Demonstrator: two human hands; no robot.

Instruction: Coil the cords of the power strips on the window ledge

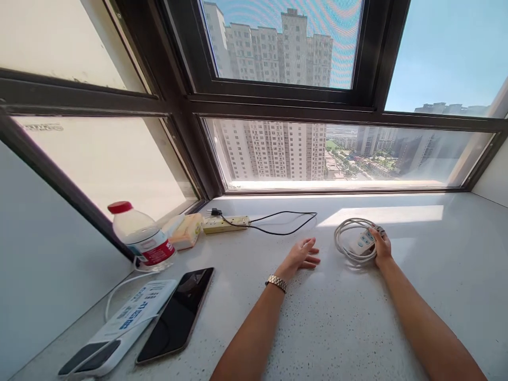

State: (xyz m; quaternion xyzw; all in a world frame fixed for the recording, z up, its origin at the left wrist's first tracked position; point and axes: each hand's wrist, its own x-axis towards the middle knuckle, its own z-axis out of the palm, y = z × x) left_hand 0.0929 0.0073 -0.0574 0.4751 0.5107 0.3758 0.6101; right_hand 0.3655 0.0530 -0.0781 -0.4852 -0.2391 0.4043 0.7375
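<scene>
Phone nearest; left hand flat, fingers spread, empty; right hand fingers closed on power strip.

On your sill you have two power strips, two phones, one water bottle, one tissue pack, one leaflet and one wristwatch.

On the white sill stand a red-capped bottle, a tissue pack, a yellowish power strip with a black cable plugged in, a phone and a labelled white device.
</scene>
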